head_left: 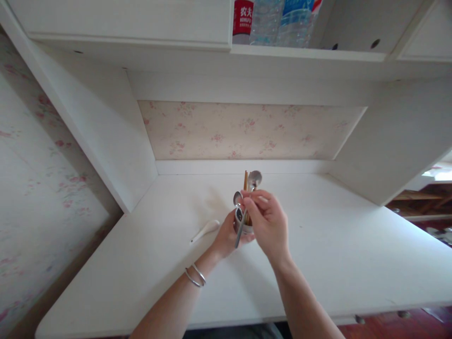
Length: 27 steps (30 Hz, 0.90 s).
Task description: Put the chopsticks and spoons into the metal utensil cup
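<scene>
My left hand [226,235], with two thin bangles on the wrist, is wrapped round a small metal utensil cup [243,227] standing on the white desk [318,245]. My right hand [268,221] is pinched on the handle of a metal spoon [240,221], held over the cup with its bowl up and handle slanting down towards me. More utensils stick up from the cup: a metal spoon [254,179] and wooden chopsticks [246,180].
A white ceramic spoon [205,230] lies on the desk left of the cup. The desk sits in a white alcove with side panels and floral wallpaper behind. Water bottles [271,21] stand on the shelf overhead. Wooden furniture shows at far right.
</scene>
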Each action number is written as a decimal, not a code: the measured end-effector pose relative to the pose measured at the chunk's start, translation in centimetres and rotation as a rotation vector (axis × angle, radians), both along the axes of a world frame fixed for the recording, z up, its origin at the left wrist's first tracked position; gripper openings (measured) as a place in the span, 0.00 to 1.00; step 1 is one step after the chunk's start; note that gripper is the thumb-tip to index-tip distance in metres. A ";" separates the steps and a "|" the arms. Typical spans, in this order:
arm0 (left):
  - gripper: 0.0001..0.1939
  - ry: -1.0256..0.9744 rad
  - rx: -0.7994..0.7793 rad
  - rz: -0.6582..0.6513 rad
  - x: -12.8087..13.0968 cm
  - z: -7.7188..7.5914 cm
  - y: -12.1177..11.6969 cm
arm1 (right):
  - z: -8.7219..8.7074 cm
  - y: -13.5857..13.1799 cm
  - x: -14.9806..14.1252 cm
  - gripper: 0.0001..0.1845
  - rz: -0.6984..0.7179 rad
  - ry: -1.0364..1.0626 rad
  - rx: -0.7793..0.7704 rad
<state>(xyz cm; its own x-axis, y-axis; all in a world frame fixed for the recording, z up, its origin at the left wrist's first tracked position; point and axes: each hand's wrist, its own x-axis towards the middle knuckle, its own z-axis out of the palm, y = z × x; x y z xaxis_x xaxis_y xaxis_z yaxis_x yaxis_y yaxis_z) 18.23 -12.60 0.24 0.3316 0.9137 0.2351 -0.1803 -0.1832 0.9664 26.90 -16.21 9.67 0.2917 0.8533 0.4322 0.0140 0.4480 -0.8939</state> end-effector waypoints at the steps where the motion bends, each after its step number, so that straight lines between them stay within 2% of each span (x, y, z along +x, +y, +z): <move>1: 0.34 -0.010 0.002 -0.010 0.0 -0.2 0.1 | 0.1 0.7 1.0 0.13 -0.061 0.087 0.044; 5: 0.38 -0.034 -0.040 -0.001 0.2 -1.1 0.3 | -0.8 3.3 4.2 0.22 -0.233 0.260 0.127; 10: 0.39 -0.031 -0.065 -0.026 0.2 -1.4 0.4 | -3.7 4.7 5.6 0.28 -0.268 0.260 0.014; 14: 0.41 -0.030 -0.079 -0.012 0.3 -1.5 0.5 | -6.0 4.5 5.1 0.29 -0.184 0.263 -0.144; 17: 0.41 -0.045 -0.057 -0.016 0.4 -1.7 0.6 | -7.0 4.2 4.6 0.26 -0.133 0.274 -0.221; 22: 0.39 -0.034 -0.019 -0.016 0.3 -1.7 0.6 | -7.9 3.8 4.2 0.25 -0.064 0.307 -0.242; 27: 0.35 -0.003 -0.002 -0.023 0.1 -1.0 0.3 | -7.8 2.6 3.6 0.31 0.075 0.228 -0.252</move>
<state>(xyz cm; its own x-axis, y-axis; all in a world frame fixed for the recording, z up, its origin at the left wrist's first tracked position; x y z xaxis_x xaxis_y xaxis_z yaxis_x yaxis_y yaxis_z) 18.37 -12.25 -0.73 0.3513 0.9064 0.2346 -0.1875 -0.1773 0.9661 30.54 -13.60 1.83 0.2885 0.9478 0.1360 -0.2231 0.2046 -0.9531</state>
